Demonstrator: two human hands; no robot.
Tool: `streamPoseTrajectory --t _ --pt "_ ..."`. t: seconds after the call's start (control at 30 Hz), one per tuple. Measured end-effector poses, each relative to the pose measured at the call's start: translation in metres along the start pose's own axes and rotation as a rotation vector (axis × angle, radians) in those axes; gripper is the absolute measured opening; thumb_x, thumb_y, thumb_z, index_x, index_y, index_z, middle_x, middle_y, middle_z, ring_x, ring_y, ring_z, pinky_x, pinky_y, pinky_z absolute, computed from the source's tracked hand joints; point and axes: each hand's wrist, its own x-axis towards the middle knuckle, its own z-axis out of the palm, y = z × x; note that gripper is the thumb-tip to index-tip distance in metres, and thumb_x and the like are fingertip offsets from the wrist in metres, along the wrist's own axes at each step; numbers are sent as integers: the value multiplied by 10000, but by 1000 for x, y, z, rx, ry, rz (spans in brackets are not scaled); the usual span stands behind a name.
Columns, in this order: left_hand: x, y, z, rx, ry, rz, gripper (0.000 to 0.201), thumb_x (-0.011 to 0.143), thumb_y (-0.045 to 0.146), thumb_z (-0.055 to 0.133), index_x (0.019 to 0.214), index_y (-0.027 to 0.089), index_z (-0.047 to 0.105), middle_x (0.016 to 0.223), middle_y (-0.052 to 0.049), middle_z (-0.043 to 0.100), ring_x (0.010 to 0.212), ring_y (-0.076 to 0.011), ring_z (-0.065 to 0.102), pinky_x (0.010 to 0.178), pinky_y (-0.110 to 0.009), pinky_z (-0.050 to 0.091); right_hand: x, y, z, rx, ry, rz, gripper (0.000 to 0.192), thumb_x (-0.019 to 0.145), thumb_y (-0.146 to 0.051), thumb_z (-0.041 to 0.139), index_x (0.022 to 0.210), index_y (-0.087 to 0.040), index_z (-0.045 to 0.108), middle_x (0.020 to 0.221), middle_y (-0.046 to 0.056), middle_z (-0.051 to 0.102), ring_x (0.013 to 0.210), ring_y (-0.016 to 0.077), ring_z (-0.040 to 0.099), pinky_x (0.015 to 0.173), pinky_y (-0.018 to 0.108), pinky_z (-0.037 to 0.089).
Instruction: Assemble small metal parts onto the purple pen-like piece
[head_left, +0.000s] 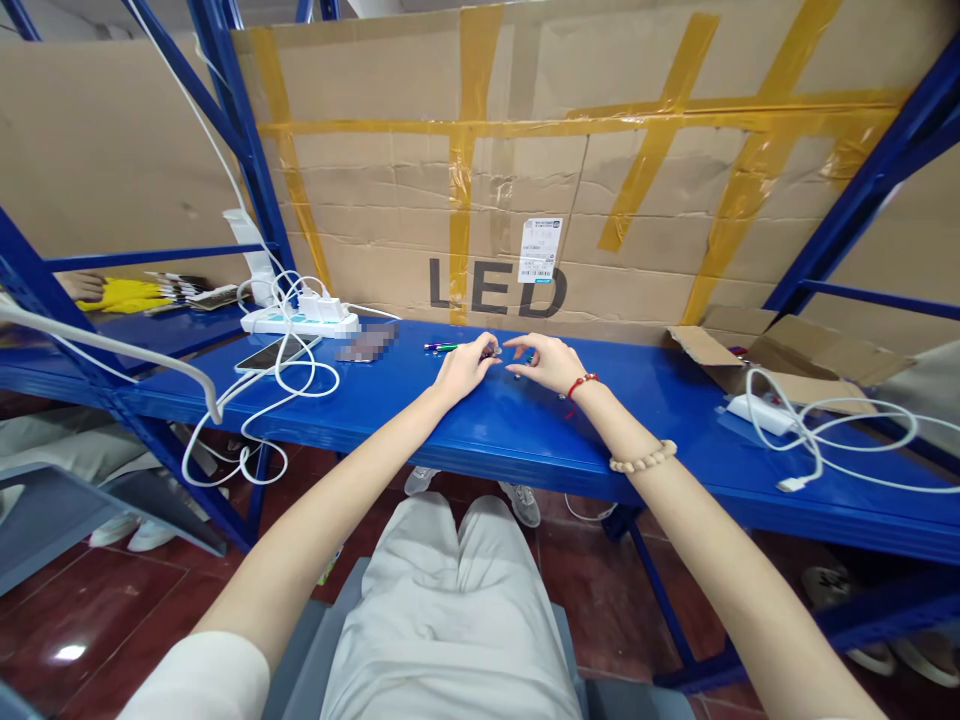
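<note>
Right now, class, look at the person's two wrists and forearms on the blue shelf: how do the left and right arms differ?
The right hand has a red cord bracelet at the wrist and a beaded bracelet further up the forearm; the left hand has a bare wrist. The left hand lies nearer the green pen. Both rest fingers down on the blue shelf, fingertips nearly meeting over small parts.

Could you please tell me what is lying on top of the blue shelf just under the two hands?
A green pen lies beside the left hand; small dark parts sit between it and the right hand. Whatever the palms cover is hidden.
</note>
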Motion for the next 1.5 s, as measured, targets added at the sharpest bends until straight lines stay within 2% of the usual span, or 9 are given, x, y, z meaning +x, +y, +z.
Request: streamPoseTrajectory --t 0.13,0.23,0.5,0.7,0.87,1.0,1.1,1.27,1.5 --pt "0 0 0 1 -9 19 132 811 196 571 931 213 517 866 0 650 810 -167 623 704 -235 452 -1 4 2 -116 -111 86 190 755 -369 664 908 -261 697 957 14 653 859 200 595 669 258 437" --pt "0 0 0 0 -12 28 137 811 204 576 934 210 515 868 0 648 801 -163 620 707 -235 452 -1 4 2 -163 -169 135 117 773 -360 645 828 -284 715 967 5 659 900 206 591 693 265 443" --pt "0 1 0 5 -22 30 137 811 203 575 934 211 516 869 1 651 802 -161 617 709 -244 456 -1 0 -1 -142 -205 197 201 743 -456 647 816 -281 713 948 11 668 881 204 605 674 264 457" --pt "-1 2 -1 1 -26 26 147 806 208 581 941 210 522 871 -2 650 807 -161 618 713 -244 460 0 6 3 -67 -205 193 190 719 -457 662 782 -283 706 824 -16 680 786 169 615 628 237 444" --pt "-1 3 -2 -3 -34 28 140 808 199 573 942 212 534 875 -3 652 816 -162 619 717 -242 457 0 7 2 -10 -106 158 124 706 -384 689 727 -263 710 805 -2 672 752 178 598 609 245 420" --pt "-1 3 -2 -14 -39 22 143 794 209 593 929 213 545 854 4 659 807 -166 625 708 -240 456 0 2 -1 81 100 116 217 824 -380 562 883 -224 701 947 29 646 661 132 571 592 242 412" --pt "-1 3 -2 -27 -44 15 150 788 222 599 929 216 551 842 10 665 787 -163 630 705 -237 459 1 -3 -1 165 181 32 269 832 -396 548 910 -184 695 980 46 628 560 84 519 569 221 417" --pt "-1 4 -1 -46 -50 17 165 799 226 576 963 215 559 863 1 673 798 -162 634 711 -232 466 1 -4 2 228 189 -68 197 772 -358 627 812 -186 717 910 36 633 545 77 502 562 210 419" --pt "-2 2 0 -41 -74 44 136 802 242 567 935 215 569 844 4 662 789 -167 630 700 -237 463 -1 -6 -1 186 92 -60 137 764 -342 646 800 -226 710 941 1 632 575 76 528 593 217 396"
